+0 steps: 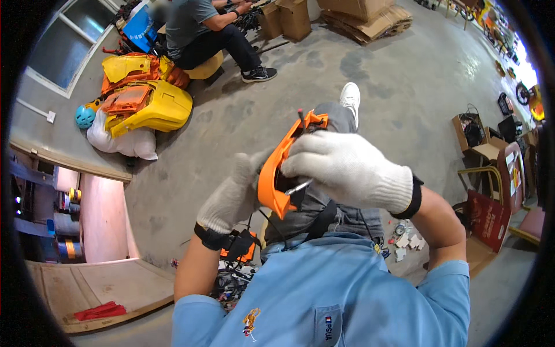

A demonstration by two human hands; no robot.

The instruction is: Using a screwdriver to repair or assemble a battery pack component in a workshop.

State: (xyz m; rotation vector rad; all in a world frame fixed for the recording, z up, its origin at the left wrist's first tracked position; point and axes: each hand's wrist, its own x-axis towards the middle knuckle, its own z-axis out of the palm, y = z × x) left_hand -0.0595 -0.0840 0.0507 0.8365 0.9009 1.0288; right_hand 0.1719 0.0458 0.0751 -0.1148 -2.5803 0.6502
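My left hand [236, 189], in a white knit glove, grips a curved orange plastic shell [270, 176] from its left side, above my lap. The shell stands on edge with its dark hollow side turned right. My gloved right hand [350, 169] reaches into that hollow with its fingers curled. A short silvery metal rod [299, 188] juts out below the right fingers; whether they hold it is hidden. At the shell's far end sticks up a thin dark piece with a red tip [300, 113]. Black cables hang beneath the shell.
Left of my lap lie an orange-and-black part [245, 247] and tangled cables [231, 283]. Small white pieces [407, 243] lie on the floor at right, near a chair [509, 173]. Yellow shells [153, 107] are piled far left beside a seated person [211, 40]. Flattened cardboard [367, 26] lies at the back.
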